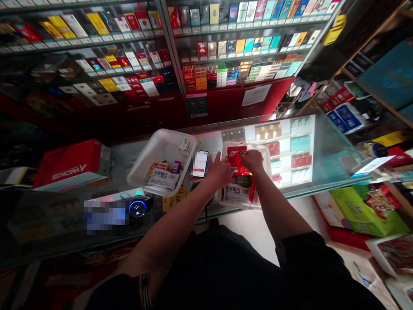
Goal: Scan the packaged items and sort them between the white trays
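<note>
Both hands meet over the right-hand white plastic tray (265,158) at centre frame. Right hand (252,160) pinches the top of a red crinkly snack packet (236,161), fingers closed on it. Left hand (220,171) lies flat with fingers spread at the tray's left rim, touching the packet's left side; holding nothing that I can see. Packet sits inside the tray, over a white printed label (232,193) and something green, partly hidden.

Second white plastic tray (159,146), left of centre and tilted, holds a few small packets, yellow and purple, plus its own label; mostly bare inside. Judgement: the sorting or filling looks about midway, with each tray holding only a handful of items and the red packet not yet let go.

Black smartphone with lit screen (200,164) lies between the trays, just beside the left hand. Round black speaker with blue ring (138,208) stands lower left, red cardboard box (72,163) further left.

Edges: the tray sits at the near edge of the glass display desk (328,150), little margin toward the person. Open glass to the right of the tray, well apart from clutter; left side is crowded by phone and the other tray. Cigarette shelves (231,38) fill the upper frame, out of reach.
</note>
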Action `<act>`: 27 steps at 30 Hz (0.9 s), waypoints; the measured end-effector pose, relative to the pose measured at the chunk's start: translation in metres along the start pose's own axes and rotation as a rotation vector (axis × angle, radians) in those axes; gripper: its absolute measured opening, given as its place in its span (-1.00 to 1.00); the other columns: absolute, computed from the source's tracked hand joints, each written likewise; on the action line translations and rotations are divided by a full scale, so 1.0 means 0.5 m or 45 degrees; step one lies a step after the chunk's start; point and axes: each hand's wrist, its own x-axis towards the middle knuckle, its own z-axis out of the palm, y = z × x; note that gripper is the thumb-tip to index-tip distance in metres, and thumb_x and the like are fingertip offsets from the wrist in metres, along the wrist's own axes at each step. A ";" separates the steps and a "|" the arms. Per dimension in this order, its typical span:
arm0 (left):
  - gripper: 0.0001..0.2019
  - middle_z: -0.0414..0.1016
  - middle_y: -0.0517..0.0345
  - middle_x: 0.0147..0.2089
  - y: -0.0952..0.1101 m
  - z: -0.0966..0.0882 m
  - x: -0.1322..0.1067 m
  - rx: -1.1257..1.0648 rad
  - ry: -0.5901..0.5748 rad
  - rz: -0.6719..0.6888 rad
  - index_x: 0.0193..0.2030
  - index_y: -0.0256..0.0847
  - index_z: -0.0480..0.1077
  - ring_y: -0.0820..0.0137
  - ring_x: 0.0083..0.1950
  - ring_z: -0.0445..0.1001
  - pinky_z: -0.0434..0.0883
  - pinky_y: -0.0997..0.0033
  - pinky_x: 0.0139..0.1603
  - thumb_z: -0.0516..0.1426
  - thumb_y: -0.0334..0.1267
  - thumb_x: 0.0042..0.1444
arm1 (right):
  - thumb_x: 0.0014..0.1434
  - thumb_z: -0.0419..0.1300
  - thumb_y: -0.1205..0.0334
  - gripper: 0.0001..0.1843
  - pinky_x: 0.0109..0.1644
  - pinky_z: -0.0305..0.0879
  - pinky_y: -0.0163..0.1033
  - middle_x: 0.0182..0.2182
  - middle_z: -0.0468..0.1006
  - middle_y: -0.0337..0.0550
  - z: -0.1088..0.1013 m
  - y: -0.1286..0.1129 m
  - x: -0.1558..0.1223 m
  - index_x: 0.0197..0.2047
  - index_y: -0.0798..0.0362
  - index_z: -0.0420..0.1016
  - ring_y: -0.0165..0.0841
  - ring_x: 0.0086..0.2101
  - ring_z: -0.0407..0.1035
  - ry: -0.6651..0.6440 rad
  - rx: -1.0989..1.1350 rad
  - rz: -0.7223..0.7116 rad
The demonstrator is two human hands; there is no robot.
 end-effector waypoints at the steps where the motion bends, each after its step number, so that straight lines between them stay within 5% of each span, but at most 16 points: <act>1: -0.62 0.51 -0.03 0.40 -0.006 -0.008 -0.003 -0.014 0.058 -0.027 0.24 -0.06 0.56 -0.15 0.63 0.04 -0.13 -0.51 0.58 0.15 -0.18 0.32 | 0.26 0.22 0.08 -0.63 -0.13 0.35 -0.21 -0.29 0.74 0.15 -0.006 -0.001 -0.010 -0.16 0.13 0.80 -0.13 -0.18 0.61 0.020 0.085 0.032; 6: -0.71 0.57 -0.10 0.31 -0.059 -0.029 -0.015 -0.260 0.216 -0.235 0.08 -0.16 0.65 -0.05 0.49 0.30 0.16 -0.20 0.53 0.20 -0.16 0.32 | 0.16 0.29 0.05 -0.66 -0.28 0.29 -0.26 -0.51 0.65 -0.10 -0.030 -0.011 -0.050 -0.28 0.13 0.78 -0.28 -0.40 0.52 0.122 0.614 0.053; 11: -0.75 0.66 -0.08 0.11 -0.103 -0.038 -0.039 -1.034 0.298 -0.289 -0.18 -0.17 0.70 0.04 0.22 0.55 0.46 0.11 0.25 0.40 -0.07 0.10 | 0.06 0.35 -0.10 -0.57 -0.31 0.34 -0.26 -0.50 0.62 -0.19 -0.038 -0.036 -0.083 -0.29 0.14 0.73 -0.31 -0.42 0.47 0.114 1.152 -0.009; 16: -0.68 0.70 0.00 -0.15 -0.115 -0.062 -0.073 -1.619 0.184 -0.305 -0.26 -0.20 0.69 0.15 -0.07 0.61 0.52 0.19 -0.01 0.46 -0.01 -0.04 | 0.02 0.39 -0.13 -0.56 -0.23 0.41 -0.22 -0.38 0.68 -0.16 -0.040 -0.069 -0.132 -0.27 0.11 0.70 -0.28 -0.33 0.52 0.053 1.417 -0.106; 21: -0.63 0.71 0.02 -0.16 -0.127 -0.081 -0.101 -1.811 0.194 -0.170 -0.20 -0.24 0.69 0.22 -0.07 0.61 0.51 0.20 0.07 0.43 0.01 -0.03 | 0.04 0.40 -0.12 -0.57 -0.11 0.45 -0.16 -0.28 0.73 -0.09 -0.025 -0.093 -0.187 -0.22 0.09 0.68 -0.24 -0.24 0.55 -0.157 1.415 -0.229; 27: -0.59 0.70 0.05 -0.22 -0.156 -0.089 -0.123 -1.814 0.153 -0.282 -0.17 -0.20 0.68 0.21 -0.16 0.61 0.55 0.26 -0.16 0.44 0.08 -0.01 | -0.11 0.42 0.03 -0.63 -0.14 0.44 -0.19 -0.37 0.67 -0.21 0.006 -0.121 -0.218 -0.25 0.03 0.57 -0.32 -0.33 0.50 -0.134 1.629 -0.161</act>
